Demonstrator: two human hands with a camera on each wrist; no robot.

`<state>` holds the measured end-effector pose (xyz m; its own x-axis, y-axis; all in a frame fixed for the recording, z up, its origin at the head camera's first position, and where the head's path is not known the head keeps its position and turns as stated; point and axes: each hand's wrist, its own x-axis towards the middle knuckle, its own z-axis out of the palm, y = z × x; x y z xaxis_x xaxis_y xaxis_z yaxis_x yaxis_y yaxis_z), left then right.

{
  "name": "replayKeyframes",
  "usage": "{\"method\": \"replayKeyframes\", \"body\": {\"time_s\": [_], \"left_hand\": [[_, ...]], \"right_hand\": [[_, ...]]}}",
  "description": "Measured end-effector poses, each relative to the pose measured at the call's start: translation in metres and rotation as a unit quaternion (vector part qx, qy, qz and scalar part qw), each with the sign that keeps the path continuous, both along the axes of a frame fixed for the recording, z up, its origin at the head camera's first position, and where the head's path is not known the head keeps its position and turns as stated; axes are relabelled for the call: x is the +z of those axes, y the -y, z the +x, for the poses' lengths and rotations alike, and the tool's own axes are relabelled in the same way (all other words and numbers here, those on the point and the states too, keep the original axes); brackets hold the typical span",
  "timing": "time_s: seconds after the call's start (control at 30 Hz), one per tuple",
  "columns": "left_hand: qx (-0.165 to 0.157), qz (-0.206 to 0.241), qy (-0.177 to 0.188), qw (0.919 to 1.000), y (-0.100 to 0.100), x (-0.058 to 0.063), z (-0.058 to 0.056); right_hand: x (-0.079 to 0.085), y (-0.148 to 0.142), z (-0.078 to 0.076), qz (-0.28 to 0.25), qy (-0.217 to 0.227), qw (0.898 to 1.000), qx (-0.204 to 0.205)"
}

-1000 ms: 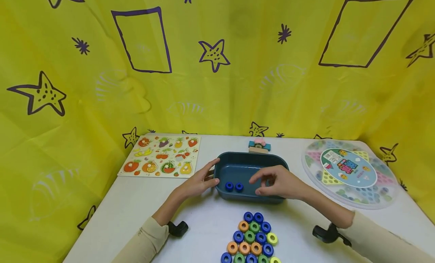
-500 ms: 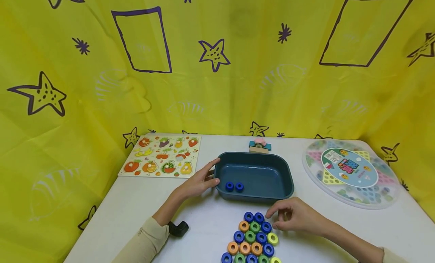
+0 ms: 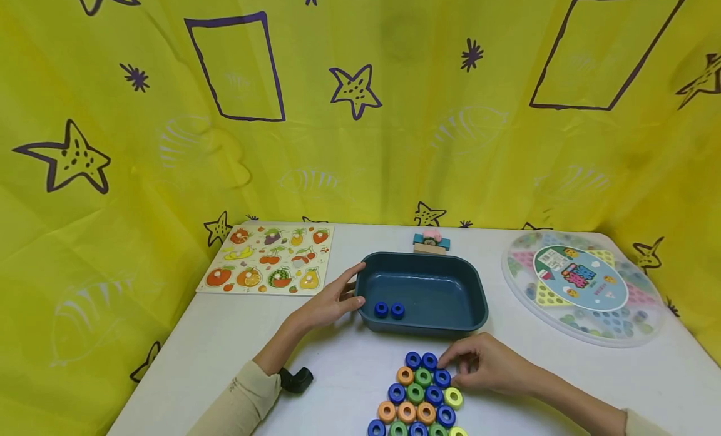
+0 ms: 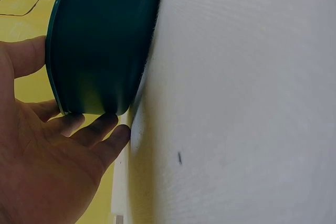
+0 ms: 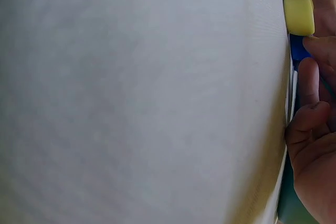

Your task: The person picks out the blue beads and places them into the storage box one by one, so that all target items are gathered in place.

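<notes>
fruit board [image 3: 267,259], round case [image 3: 582,286], tray [image 3: 439,295] before toy [image 3: 432,243]

The left hand [image 4: 55,156] has hold of the tub [image 4: 100,40] at its left end. The thumb [image 4: 26,56] meets the rim [image 4: 49,72], and the other fingers [image 4: 100,129] spread along the end wall, the lowest one close to the table [image 4: 236,103]. The tub is dark green, smooth-sided, and sits on the white table, where a soft, yellowish shadow [image 4: 142,182] falls beside the fingers. A short dark mark [image 4: 179,158] shows nearby. On the far side hangs a yellow cloth [image 4: 26,29] with a dark four-sided outline [image 4: 35,3] drawn on it.
</notes>
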<state>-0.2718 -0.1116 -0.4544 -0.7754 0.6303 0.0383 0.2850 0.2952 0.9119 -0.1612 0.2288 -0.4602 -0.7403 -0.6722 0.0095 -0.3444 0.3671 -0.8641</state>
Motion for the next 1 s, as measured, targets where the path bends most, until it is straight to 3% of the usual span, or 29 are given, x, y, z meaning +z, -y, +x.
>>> {"method": "replayKeyframes", "body": {"time_s": [0.47,0.67,0.87,1.0], "left_hand": [[-0.005,0.004,-0.002,1.0000,0.000,0.001,0.000],[-0.004,0.002,0.003,1.0000,0.001,0.002,0.001],[0.002,0.001,0.002,1.0000,0.002,0.003,0.002],[-0.001,-0.001,0.002,1.0000,0.001,0.003,0.002]], "right_hand": [[0.003,0.002,0.001,0.026,-0.016,1.000,-0.010],[0.023,-0.002,-0.002,0.020,-0.016,1.000,-0.007],[0.061,-0.004,-0.026,-0.020,-0.057,0.998,0.017],[0.070,-0.004,-0.052,-0.024,-0.089,0.996,0.016]]}}
